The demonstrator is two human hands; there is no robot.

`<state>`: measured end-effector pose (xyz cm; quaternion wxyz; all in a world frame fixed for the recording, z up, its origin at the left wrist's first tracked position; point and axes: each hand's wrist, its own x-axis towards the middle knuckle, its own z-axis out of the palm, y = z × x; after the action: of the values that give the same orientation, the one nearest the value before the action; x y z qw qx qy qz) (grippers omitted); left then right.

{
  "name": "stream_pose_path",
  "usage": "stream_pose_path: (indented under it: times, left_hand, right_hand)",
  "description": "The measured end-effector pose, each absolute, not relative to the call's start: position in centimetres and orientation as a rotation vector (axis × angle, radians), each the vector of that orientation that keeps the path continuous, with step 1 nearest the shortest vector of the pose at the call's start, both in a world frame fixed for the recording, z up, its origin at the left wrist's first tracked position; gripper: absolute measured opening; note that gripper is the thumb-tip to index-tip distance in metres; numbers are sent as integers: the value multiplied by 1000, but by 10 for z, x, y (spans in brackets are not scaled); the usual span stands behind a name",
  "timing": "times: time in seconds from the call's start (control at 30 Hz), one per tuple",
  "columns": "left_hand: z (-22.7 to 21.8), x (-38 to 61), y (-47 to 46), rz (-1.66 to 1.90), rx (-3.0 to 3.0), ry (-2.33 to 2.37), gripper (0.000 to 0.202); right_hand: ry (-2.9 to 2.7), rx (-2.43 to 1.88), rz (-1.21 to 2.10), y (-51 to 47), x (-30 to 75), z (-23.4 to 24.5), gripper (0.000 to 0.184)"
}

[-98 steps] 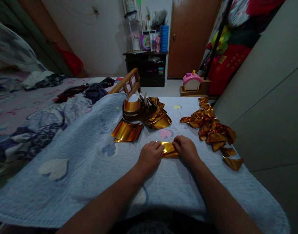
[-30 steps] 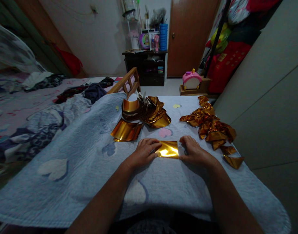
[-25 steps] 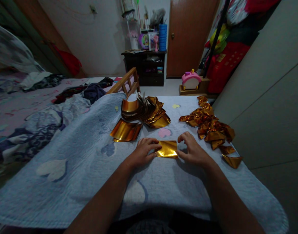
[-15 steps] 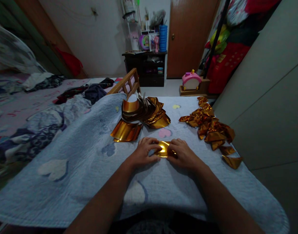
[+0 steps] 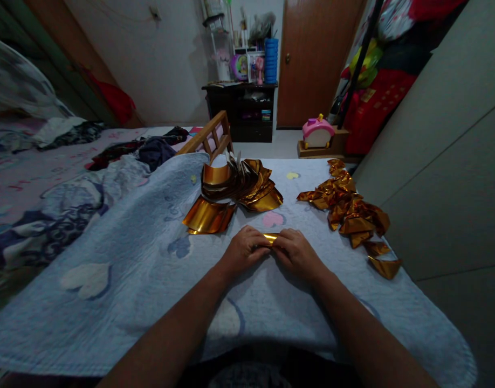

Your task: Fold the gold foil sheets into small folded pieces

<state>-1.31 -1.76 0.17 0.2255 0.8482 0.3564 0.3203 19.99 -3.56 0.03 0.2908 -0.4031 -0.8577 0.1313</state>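
Between my two hands is a small piece of shiny gold foil paper (image 5: 270, 237), now a narrow strip lying low over the blue blanket (image 5: 280, 312). My left hand (image 5: 246, 249) pinches its left end, thumb and fingers closed. At the right end, my right hand (image 5: 295, 249) grips it the same way, with the thumbs close together. Much of the foil is hidden behind the fingers. Beyond my hands lies a fanned stack of gold foil sheets (image 5: 209, 215), curled at the edges. To the right is a pile of folded gold foil pieces (image 5: 348, 207).
A wooden rail (image 5: 207, 136) stands behind the stack. Clothes (image 5: 154, 153) lie on a pink-sheeted bed at the left. A dark cabinet (image 5: 241, 116) and a wooden door (image 5: 318, 64) are at the back. A pink toy (image 5: 318, 132) sits near a pale panel (image 5: 445, 178) on the right.
The foil paper has gone from a wider sheet to a narrow strip. My hands have drawn closer together, and my fingers have closed further over it.
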Motion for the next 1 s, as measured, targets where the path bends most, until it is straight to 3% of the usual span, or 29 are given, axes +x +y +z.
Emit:
stream_pose_path:
  times: [0.4,0.8,0.9,1.0]
  left_hand:
    - [7,-17,-17,1078,2046,1037,9]
    - [13,-18,-14,1128,1588,1128,14]
    - [14,-17,-14,1121,1474,1141,16]
    - [15,-15,-16,1153,1500,1136,15]
  right_hand:
    - [-2198,-1070,427,-29,219,8,14]
    - [-1773,-1146,570,-28,245,26,23]
    - [-1665,-1161,671,-31,243,27,14]
    - [-1680,-1164,922,-34,235,25,30]
